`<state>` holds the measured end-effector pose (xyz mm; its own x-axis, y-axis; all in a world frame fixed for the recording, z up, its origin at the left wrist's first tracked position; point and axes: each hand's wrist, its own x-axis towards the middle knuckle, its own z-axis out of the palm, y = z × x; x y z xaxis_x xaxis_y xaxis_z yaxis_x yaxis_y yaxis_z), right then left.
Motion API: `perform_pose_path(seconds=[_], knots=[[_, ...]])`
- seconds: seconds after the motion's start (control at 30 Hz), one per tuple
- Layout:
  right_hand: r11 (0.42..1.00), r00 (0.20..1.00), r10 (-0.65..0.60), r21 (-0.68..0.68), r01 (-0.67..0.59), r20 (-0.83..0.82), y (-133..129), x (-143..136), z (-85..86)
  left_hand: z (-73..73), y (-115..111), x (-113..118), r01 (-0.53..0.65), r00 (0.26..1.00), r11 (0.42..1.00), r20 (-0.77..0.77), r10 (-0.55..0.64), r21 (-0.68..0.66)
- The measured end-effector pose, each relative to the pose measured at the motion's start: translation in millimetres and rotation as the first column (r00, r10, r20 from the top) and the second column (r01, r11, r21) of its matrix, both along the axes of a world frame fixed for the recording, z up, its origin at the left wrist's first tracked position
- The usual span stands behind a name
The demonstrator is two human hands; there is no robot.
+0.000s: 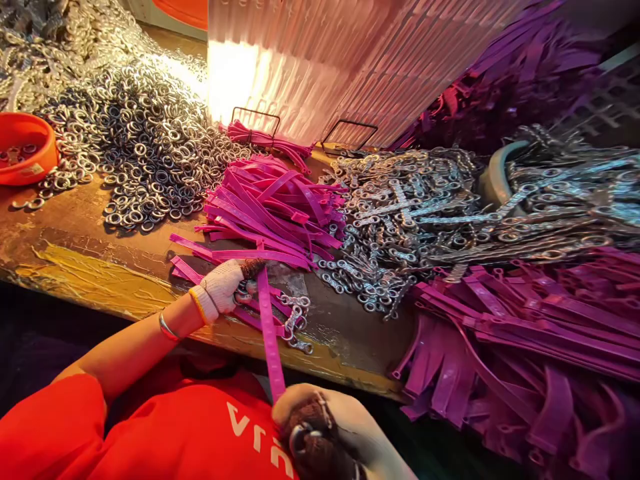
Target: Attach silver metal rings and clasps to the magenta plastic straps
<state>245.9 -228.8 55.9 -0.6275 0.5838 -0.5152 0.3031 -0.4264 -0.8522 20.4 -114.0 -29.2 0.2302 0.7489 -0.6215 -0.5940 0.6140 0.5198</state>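
Above the front edge of the table [353, 340], the gloved left hand [225, 287] is closed, its dark fingertips clamped on the upper end of a pink strap [269, 327]. Metal rings [245, 291] show just below those fingers. Nearest the camera, the right hand [323, 430] is curled shut around the strap's lower end, with a shiny metal piece [300, 440] among its dark-covered fingers. The strap runs between both hands, passing beside short metal links [296, 320] on the table. Beyond the left hand lies a heap of pink straps [275, 207], between a pile of metal rings [150, 133] and a pile of metal links [410, 193].
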Motion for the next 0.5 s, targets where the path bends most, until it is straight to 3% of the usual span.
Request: perform_pose_path(seconds=[0.13,0.23,0.33,0.4,0.5], knots=[[0.988,0.990,0.110,-0.100,-0.119,-0.089,-2.2,-13.6,-13.9,-3.5,12.2,-17.4,0.025,0.996,0.997,-0.088,-0.019,0.071],[0.981,0.987,0.123,-0.138,-0.137,-0.103,3.4,-17.2,-16.4,0.1,27.3,-38.9,0.168,0.981,0.984,-0.109,-0.161,0.061],[0.976,0.993,0.107,0.197,-0.097,-0.045,22.1,-21.1,-20.2,5.7,38.5,-56.5,0.322,0.931,0.947,-0.187,-0.314,0.011],[0.893,1.000,-0.007,0.451,0.020,-0.030,43.8,-28.8,-28.7,7.9,40.4,-62.3,0.362,0.894,0.932,-0.272,-0.356,-0.029],[0.797,0.993,-0.104,0.593,0.116,-0.055,86.7,-49.4,-48.1,11.6,33.8,-63.1,0.386,0.837,0.922,-0.414,-0.359,-0.019]])
